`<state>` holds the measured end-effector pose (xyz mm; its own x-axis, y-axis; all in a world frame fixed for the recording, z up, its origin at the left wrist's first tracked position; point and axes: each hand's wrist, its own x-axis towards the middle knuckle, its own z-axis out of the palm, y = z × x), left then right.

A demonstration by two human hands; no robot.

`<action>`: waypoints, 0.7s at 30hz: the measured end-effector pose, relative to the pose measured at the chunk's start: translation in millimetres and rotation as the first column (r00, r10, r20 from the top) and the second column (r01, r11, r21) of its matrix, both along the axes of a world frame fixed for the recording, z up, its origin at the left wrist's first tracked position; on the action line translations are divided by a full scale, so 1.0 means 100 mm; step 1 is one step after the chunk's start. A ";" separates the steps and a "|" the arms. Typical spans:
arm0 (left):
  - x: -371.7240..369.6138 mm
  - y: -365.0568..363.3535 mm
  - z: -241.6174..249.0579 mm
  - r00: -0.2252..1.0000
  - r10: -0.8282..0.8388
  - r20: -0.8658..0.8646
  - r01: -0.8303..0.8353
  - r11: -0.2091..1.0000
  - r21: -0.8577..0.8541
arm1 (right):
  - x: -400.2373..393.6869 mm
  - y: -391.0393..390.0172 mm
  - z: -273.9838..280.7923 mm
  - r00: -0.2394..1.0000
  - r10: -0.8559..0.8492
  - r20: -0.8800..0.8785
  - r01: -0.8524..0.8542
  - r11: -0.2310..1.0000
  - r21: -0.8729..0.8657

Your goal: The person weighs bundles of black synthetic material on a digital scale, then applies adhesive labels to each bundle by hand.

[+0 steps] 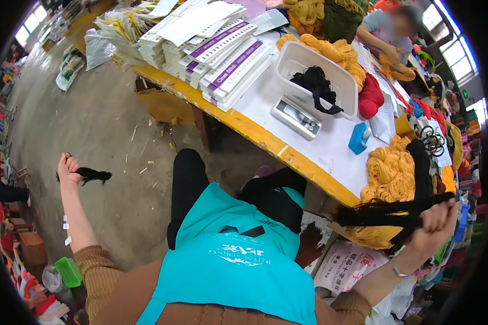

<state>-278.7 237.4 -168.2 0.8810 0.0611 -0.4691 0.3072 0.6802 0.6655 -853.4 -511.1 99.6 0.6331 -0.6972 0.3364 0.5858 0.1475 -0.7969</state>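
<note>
At the left, away from the table, my left hand [68, 166] is closed on a short bundle of black yarn [94, 175]. My right hand [437, 221] grips a longer bundle of black yarn [382, 212] by the table's right corner, its loose end pointing left. Just above that bundle lies a heap of orange-yellow yarn [390, 170]. A white plastic tub [346, 86] with a tangle of black yarn [314, 84] inside stands on the table beside a scale [296, 117]. Near the scale is a blue tape dispenser [359, 138].
The table [255, 122] has a yellow edge. Stacks of printed cards [236, 65] stand at its back left. Red yarn [370, 96] lies beside the tub. Across the table a person [387, 38] handles yellow yarn. Below its right corner is a printed white sack [346, 265].
</note>
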 end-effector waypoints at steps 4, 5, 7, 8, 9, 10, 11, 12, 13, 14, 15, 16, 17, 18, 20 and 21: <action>-0.08 -0.11 -0.20 0.999 -0.033 -0.041 0.031 0.998 -0.047 | 0.22 -0.40 0.96 0.979 0.201 -0.025 -0.202 0.955 -0.217; -0.11 -0.14 -0.20 0.998 -0.033 -0.047 0.031 0.998 -0.051 | 0.56 -0.27 1.19 0.996 -0.069 0.065 0.084 0.960 -0.266; -0.20 -0.20 -0.20 0.999 -0.011 -0.049 0.009 0.999 -0.048 | 1.22 -0.01 1.65 0.741 -0.659 0.130 0.664 0.691 -0.286; -0.24 -0.24 -0.19 0.999 -0.010 -0.053 0.007 0.999 -0.050 | 1.42 -0.08 1.90 0.974 -0.225 0.012 0.218 0.927 -0.304; -0.29 -0.29 -0.19 0.997 0.005 -0.074 -0.008 0.999 -0.037 | 1.60 -0.12 2.12 0.958 0.268 -0.101 -0.285 0.921 -0.265; -0.33 -0.32 -0.21 0.997 -0.013 -0.072 0.010 0.999 -0.042 | 1.84 -0.08 2.30 0.978 0.199 -0.069 -0.210 0.929 -0.306; -0.37 -0.35 -0.23 0.997 -0.031 -0.071 0.028 0.999 -0.046 | 2.10 -0.06 2.39 0.997 0.069 -0.023 -0.073 0.939 -0.337; -0.42 -0.38 -0.25 0.996 -0.047 -0.069 0.042 0.997 -0.069 | 2.33 -0.07 2.47 1.000 -0.001 0.003 0.002 0.933 -0.359; -0.47 -0.45 -0.26 0.996 -0.048 -0.073 0.042 0.996 -0.083 | 2.54 -0.07 2.51 0.999 -0.046 0.019 0.050 0.925 -0.377; -0.53 -0.52 -0.27 0.996 -0.048 -0.078 0.040 0.994 -0.097 | 2.73 -0.09 2.56 0.997 -0.069 0.026 0.073 0.916 -0.395; -0.57 -0.57 -0.30 0.995 -0.071 -0.074 0.061 0.990 -0.124 | 2.90 -0.10 2.60 0.996 -0.084 0.030 0.089 0.907 -0.411; -0.63 -0.64 -0.32 0.993 -0.087 -0.076 0.076 0.987 -0.139 | 3.04 -0.13 2.64 0.995 -0.097 0.030 0.101 0.899 -0.427; -0.68 -0.71 -0.33 0.992 -0.103 -0.079 0.090 0.984 -0.153 | 3.15 -0.15 2.66 0.993 -0.112 0.028 0.113 0.889 -0.444; -0.72 -0.77 -0.35 0.990 -0.117 -0.080 0.105 0.983 -0.150 | 3.27 -0.18 2.70 0.992 -0.127 0.029 0.126 0.878 -0.462; -0.82 -0.91 -0.35 0.986 -0.134 -0.096 0.118 0.980 -0.163 | 3.45 -0.22 2.72 0.987 -0.157 0.018 0.145 0.853 -0.501; -0.85 -0.94 -0.38 0.985 -0.141 -0.104 0.122 0.979 -0.163 | 3.52 -0.24 2.71 0.985 -0.172 0.008 0.151 0.839 -0.523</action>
<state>-363.9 143.1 -205.8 0.8164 -0.1333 -0.5619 0.4688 0.7211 0.5101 -501.6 -535.4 370.3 0.5464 -0.5201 0.6565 0.5330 -0.3887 -0.7515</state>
